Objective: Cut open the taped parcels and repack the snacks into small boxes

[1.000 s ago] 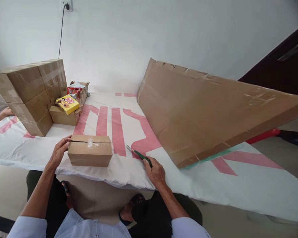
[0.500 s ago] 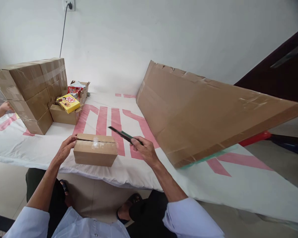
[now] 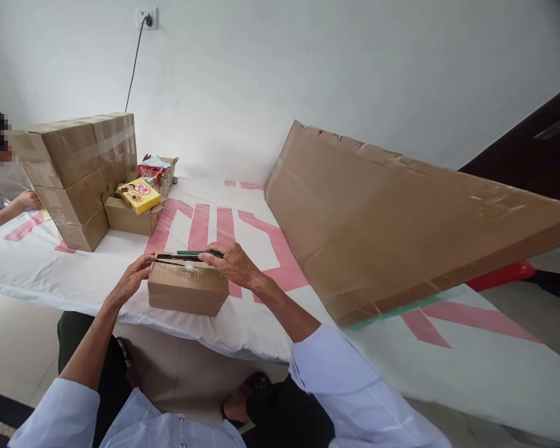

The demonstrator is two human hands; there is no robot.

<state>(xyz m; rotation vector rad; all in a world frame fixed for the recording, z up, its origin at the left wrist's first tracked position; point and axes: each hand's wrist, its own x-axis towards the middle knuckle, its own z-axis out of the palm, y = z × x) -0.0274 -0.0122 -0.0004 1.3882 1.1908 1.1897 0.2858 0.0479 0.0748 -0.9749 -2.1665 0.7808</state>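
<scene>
A small cardboard box (image 3: 186, 294) sits near the front edge of the cloth-covered table, with clear tape over its top seam. My left hand (image 3: 133, 279) grips its left end, fingers on the top corner. In my right hand (image 3: 233, 264) is a utility knife (image 3: 189, 254) with a green and black handle. Its dark blade points left and lies along the top seam, over the box. Whether the blade has gone into the seam I cannot tell.
Stacked taped boxes (image 3: 77, 174) stand at the left, beside open boxes (image 3: 130, 218) with a yellow snack packet (image 3: 140, 195) on top. A large cardboard sheet (image 3: 401, 224) leans at the right. Behind the stack, another person's hand (image 3: 28, 200) rests at the table.
My right hand has moved left, bringing the knife from the box's right side to over its top seam. My left hand stays at the box's left end. The view has shifted slightly.
</scene>
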